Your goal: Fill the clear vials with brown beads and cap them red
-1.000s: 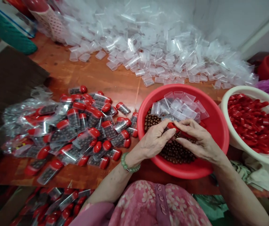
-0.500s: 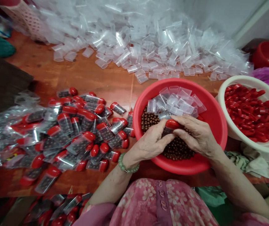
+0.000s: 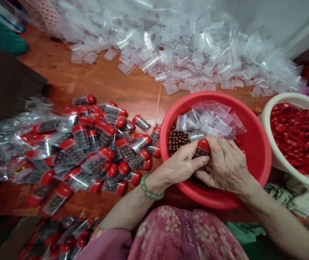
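Observation:
Over a red basin (image 3: 254, 159), a small clear container with a red cap (image 3: 203, 145) and dark contents is held between both hands. My left hand (image 3: 180, 162), with a green bead bracelet (image 3: 151, 187) at the wrist, is closed around its left side, thumb across the front. Against its right side, my right hand (image 3: 225, 162) has its fingers curled, partly hiding it. Brown beads (image 3: 177, 141) fill the lower part of the basin, and clear empty containers (image 3: 208, 119) lie at its back.
Red caps (image 3: 295, 137) fill a cream bowl (image 3: 268, 119) at the right. Filled, red-capped containers (image 3: 105, 159) are heaped on the wooden table (image 3: 70, 83) at left, with clear plastic bags (image 3: 8, 133) beside them. Loose clear containers (image 3: 170, 54) are piled along the back.
The view has shifted a little, so things sit further right. My right hand has come from over the cap down to the container's right side, fingers more curled. The capped container now stands more upright.

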